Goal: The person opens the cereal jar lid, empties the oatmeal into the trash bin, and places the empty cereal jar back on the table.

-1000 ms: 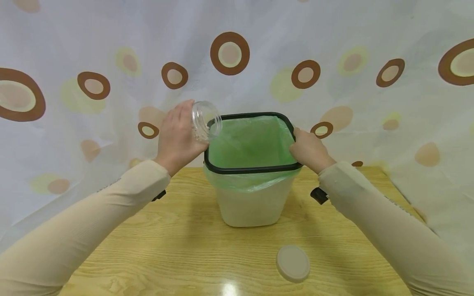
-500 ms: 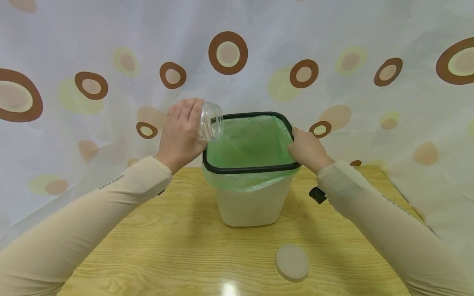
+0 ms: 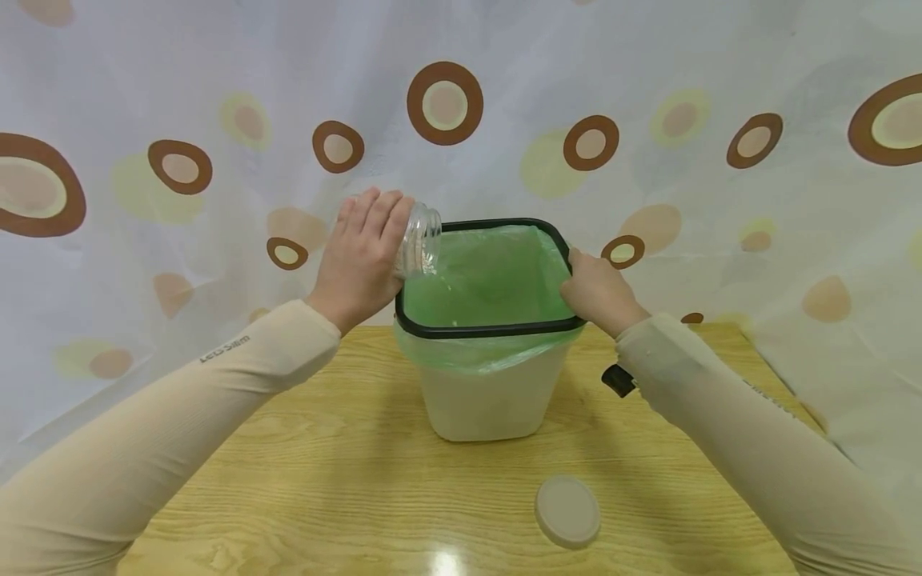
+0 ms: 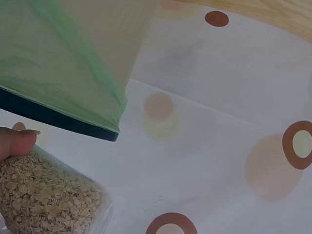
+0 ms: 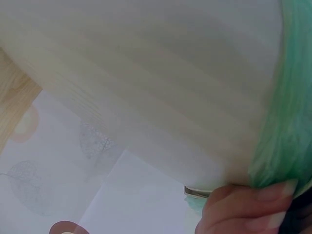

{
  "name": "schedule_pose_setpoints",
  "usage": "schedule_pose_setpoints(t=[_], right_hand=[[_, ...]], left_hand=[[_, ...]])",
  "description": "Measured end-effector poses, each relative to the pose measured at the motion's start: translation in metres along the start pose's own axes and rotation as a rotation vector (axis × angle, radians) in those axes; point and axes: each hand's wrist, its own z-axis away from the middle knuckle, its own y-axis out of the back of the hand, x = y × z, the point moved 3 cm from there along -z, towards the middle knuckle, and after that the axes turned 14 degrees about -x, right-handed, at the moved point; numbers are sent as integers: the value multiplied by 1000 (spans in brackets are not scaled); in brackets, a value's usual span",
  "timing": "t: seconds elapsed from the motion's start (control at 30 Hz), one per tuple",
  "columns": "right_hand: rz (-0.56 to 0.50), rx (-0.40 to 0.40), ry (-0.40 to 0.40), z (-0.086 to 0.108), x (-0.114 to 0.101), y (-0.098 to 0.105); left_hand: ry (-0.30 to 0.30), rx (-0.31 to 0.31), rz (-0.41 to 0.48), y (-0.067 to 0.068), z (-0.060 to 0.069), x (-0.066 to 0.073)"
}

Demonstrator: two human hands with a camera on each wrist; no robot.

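A clear jar (image 3: 421,240) of rolled oats (image 4: 48,197) is tipped on its side, its mouth over the left part of a white bin (image 3: 490,404). My left hand (image 3: 362,264) holds it from behind, fingers wrapped over the top. Several pale flakes fall below the mouth, in front of a green liner bag (image 3: 497,276). The liner is folded out under the bin's black rim (image 3: 493,330). My right hand (image 3: 601,292) grips that rim on the right side; in the right wrist view its fingers (image 5: 243,207) curl beneath the edge against the liner.
A round beige lid (image 3: 567,510) lies flat on the wooden table (image 3: 302,480), in front of the bin and to its right. Behind the bin hangs a white cloth (image 3: 519,48) patterned with brown and yellow circles.
My left hand has moved the jar rightward over the bin and turned its mouth further down; flakes now drop from it. The right hand stays on the rim.
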Motion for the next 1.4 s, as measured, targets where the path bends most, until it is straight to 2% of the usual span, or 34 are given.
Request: schedule_pose_setpoints(t=[0.37,0.6,0.97,1.4], right_hand=[[12,7,-9,-1,1,1],[12,8,-8,-2,2,2],[1,-6,-12,-3,2,2],[9,-5,-17,-4,2,2]], left_hand=[[-24,-19,-39,-3,-2,2],[-3,-41,-5,-1,-5,2],[-72,-32,-66,-6,-5,4],[-71,-72,-83,-5,-7,5]])
